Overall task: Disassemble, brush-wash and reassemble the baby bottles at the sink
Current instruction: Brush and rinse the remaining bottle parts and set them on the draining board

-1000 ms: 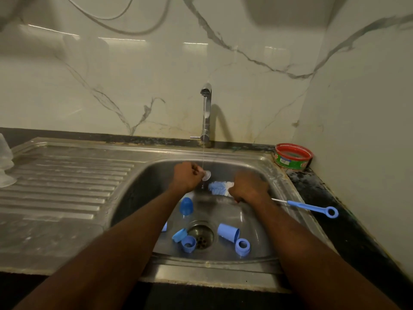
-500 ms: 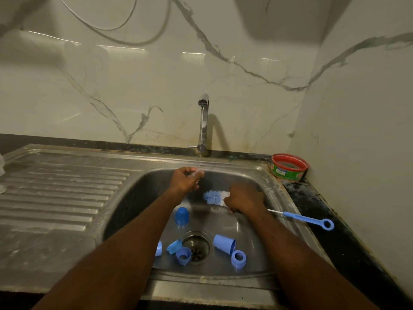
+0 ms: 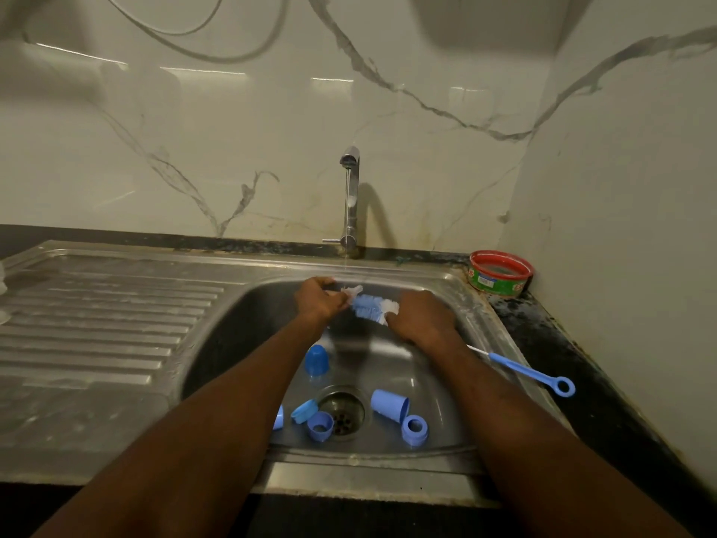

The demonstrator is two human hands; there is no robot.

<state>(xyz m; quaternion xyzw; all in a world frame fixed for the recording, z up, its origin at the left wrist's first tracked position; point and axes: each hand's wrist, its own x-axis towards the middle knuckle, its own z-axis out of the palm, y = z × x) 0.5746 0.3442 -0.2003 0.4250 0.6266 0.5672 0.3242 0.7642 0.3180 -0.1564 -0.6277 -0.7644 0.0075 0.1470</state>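
Brush-wash step, I'd say. Left hand pinches a small clear teat under the tap stream, frame centre. Right hand curls round the brush, bristles touching the teat. Blue parts lie by the drain, lower centre. Next: probably rinse, swap parts.

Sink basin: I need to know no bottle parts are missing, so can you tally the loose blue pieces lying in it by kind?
Domed caps: 1
Cylindrical cups lying on their side: 1
Threaded ring collars: 2
Flat lids: 1
Pieces partly hidden behind the left forearm, kind unclear: 1
Total: 6
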